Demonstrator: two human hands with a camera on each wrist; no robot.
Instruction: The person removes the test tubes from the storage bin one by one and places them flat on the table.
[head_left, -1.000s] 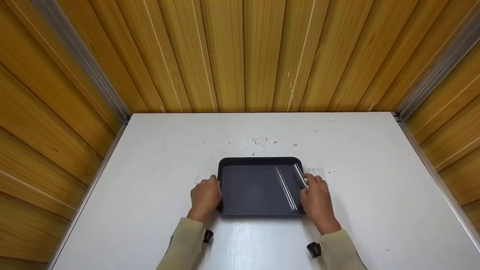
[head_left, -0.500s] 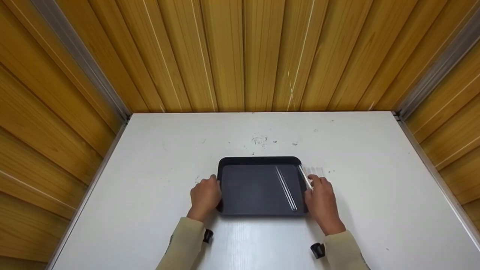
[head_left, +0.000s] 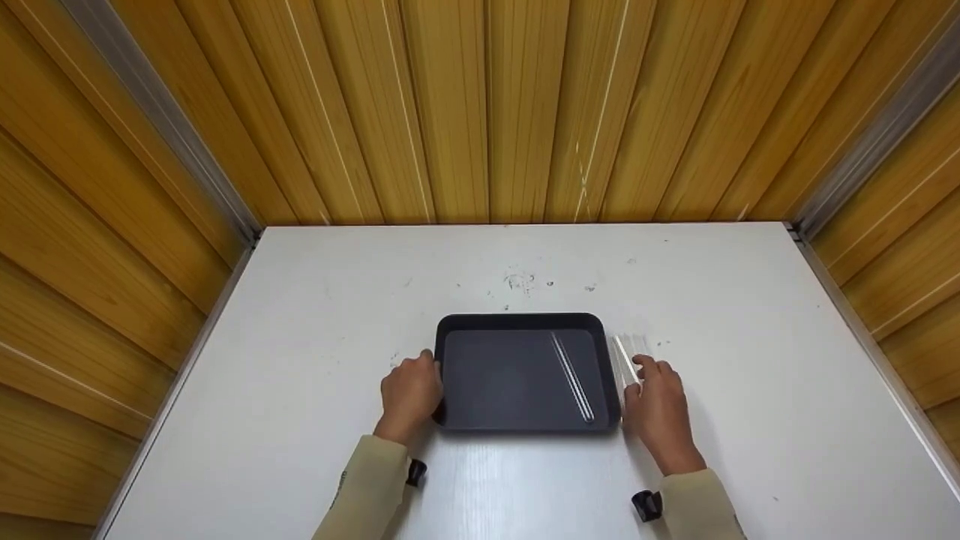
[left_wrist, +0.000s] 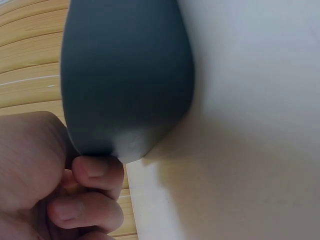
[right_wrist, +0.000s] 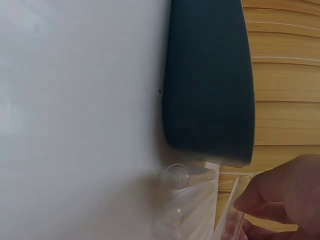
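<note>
A dark grey rectangular tray (head_left: 495,382) lies on the white table. My left hand (head_left: 411,394) pinches its left edge; in the left wrist view the fingers (left_wrist: 102,175) curl at the tray's corner. One clear test tube (head_left: 573,379) lies slanted inside the tray, on its right side. Just outside the right edge, my right hand (head_left: 660,412) pinches another clear test tube (head_left: 624,356), also seen in the right wrist view (right_wrist: 232,215). Under and beside it, several clear test tubes (right_wrist: 192,207) lie side by side on the table, partly hidden by the hand.
The white table (head_left: 315,300) bears small dark marks behind the tray. Wood-patterned walls (head_left: 480,112) close it off at the back and both sides. A black wrist camera (head_left: 646,505) shows by the right sleeve.
My right hand has moved right with its test tube, from over the tray's right side, across the rim, to above the tubes on the table. The left hand and tray have stayed put.
</note>
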